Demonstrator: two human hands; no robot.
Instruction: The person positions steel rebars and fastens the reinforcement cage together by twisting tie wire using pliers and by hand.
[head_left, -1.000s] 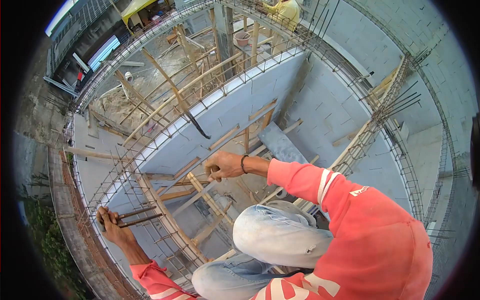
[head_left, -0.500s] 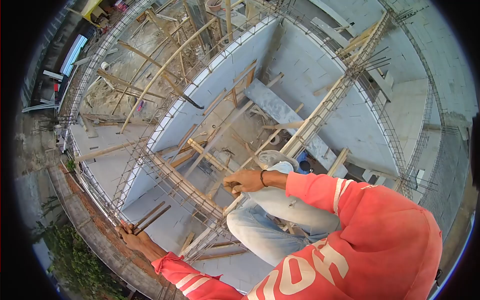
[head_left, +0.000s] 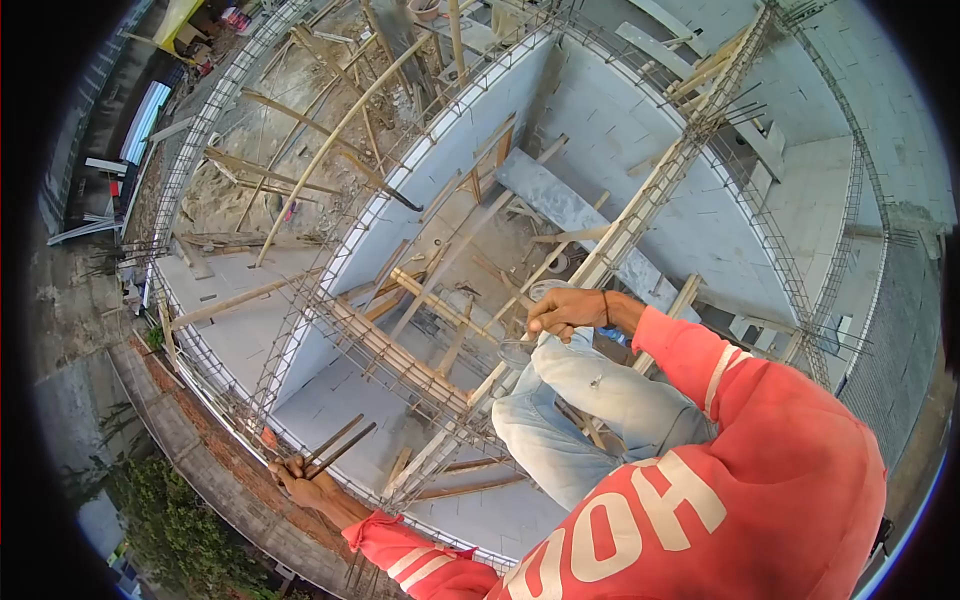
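At the lower left, my left hand (head_left: 303,484) is closed round two thin dark rods (head_left: 340,445), which look like the handles of pincers. It is beside the steel-bar cage along the top of the outer wall. My right hand (head_left: 567,312) is closed above my knee, with a dark band at its wrist. A thin grey loop (head_left: 515,352), which looks like wire, shows below its fingers, and part of another shows above them. The grip hides where they join. My bent legs in pale jeans (head_left: 625,400) are just below this hand.
I am high above block-walled rooms. A rebar cage with wooden boards (head_left: 385,350) runs left of my knees, and another (head_left: 650,195) runs to the upper right. A plank platform (head_left: 570,210) lies below. Rebar ends (head_left: 745,115) stick out; a tree (head_left: 170,510) stands outside.
My right hand has moved right and up, back over my knee, and grey loops now show beside it. My left hand keeps its grip on the rods. The whole view has shifted slightly.
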